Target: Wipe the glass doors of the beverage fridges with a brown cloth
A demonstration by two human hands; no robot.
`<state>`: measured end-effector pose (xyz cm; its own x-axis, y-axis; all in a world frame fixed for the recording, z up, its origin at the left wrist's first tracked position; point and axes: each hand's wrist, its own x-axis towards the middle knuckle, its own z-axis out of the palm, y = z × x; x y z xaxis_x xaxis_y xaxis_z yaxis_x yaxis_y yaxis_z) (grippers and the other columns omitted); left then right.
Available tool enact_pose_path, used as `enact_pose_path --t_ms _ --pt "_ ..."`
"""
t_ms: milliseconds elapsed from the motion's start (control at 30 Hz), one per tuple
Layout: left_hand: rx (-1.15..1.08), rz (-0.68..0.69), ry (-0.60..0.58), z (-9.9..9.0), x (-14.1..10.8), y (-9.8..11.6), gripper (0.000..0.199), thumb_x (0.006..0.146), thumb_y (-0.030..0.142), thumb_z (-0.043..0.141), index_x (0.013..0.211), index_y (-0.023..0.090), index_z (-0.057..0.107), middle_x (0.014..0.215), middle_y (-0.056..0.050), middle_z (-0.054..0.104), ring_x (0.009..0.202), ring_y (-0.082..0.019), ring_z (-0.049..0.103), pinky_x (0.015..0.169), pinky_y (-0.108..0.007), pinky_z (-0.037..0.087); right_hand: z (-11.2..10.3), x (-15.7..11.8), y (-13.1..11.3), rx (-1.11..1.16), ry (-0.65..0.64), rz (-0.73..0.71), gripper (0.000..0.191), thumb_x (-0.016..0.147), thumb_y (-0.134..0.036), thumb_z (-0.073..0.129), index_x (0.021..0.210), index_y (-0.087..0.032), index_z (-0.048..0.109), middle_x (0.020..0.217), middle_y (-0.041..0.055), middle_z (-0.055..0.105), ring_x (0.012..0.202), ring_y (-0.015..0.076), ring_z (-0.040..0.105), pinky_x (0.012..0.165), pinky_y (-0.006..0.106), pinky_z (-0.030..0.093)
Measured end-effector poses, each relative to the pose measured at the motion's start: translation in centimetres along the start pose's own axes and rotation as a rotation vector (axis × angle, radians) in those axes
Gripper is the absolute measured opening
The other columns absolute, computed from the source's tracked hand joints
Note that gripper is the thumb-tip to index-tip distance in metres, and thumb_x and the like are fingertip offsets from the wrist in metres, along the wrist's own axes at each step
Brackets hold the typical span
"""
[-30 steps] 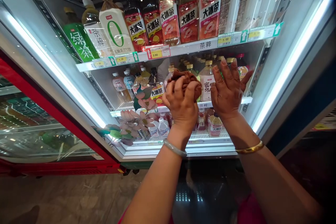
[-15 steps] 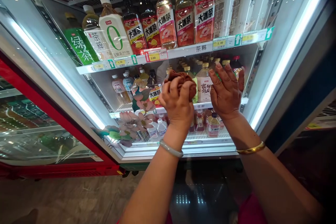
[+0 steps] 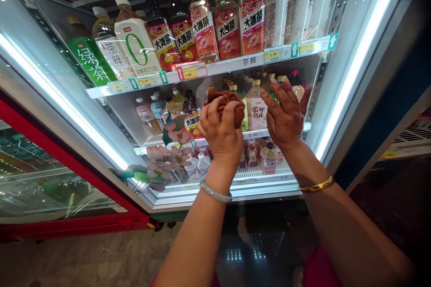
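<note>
My left hand [image 3: 220, 132] is closed round a crumpled brown cloth [image 3: 232, 103], whose folds stick out above the fingers. A pale bangle [image 3: 215, 193] sits on that wrist. To its right, my right hand [image 3: 286, 116] is raised with the fingers stretched out and holds nothing; a gold bracelet [image 3: 316, 185] is on this wrist. Both hands are in front of the glass door of a lit drinks cooler [image 3: 235, 197]. Whether the palm or the cloth touches the glass I cannot tell. Behind the hands stands a peach-coloured tea bottle [image 3: 256, 107].
Bottles of iced tea [image 3: 204, 31] line the upper shelf [image 3: 229, 64], with price tags along its edge. Flower decals [image 3: 164, 161] are at the lower left of the glass. A red-framed cooler [image 3: 101, 188] adjoins on the left. Tiled floor [image 3: 111, 255] lies below.
The view has shifted slightly, so the cooler and bottles appear a little further left. My left hand still grips the cloth, and my right hand stays spread at nearly the same height.
</note>
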<state>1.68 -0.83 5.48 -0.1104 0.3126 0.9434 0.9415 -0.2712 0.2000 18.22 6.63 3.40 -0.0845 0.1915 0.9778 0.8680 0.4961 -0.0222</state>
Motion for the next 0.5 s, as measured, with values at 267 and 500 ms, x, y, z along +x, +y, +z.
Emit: enact_pose_path --t_ms 267,500 --pt "-0.031 0.228 -0.149 2.7 -3.9 1.7 0.036 0.090 0.025 0.066 0.123 0.037 0.070 0.138 -0.003 0.066 0.135 -0.029 0.047 0.117 -0.050 0.029 1.4 -0.6 1.1 -0.028 0.139 -0.016 0.055 0.104 -0.033 0.037 0.158 -0.039 0.035 0.164 0.0001 0.042 0.157 0.0225 0.030 0.130 0.061 -0.003" --pt "-0.019 0.050 0.023 0.5 -0.4 0.3 0.038 0.086 0.013 0.062 0.117 0.031 0.074 0.139 -0.005 0.063 0.136 -0.027 0.045 0.119 -0.044 0.029 0.6 -0.2 0.1 -0.090 0.001 0.119 0.053 0.104 -0.036 0.033 0.158 -0.037 0.035 0.165 -0.0022 0.040 0.159 0.0261 0.025 0.128 0.068 -0.002"
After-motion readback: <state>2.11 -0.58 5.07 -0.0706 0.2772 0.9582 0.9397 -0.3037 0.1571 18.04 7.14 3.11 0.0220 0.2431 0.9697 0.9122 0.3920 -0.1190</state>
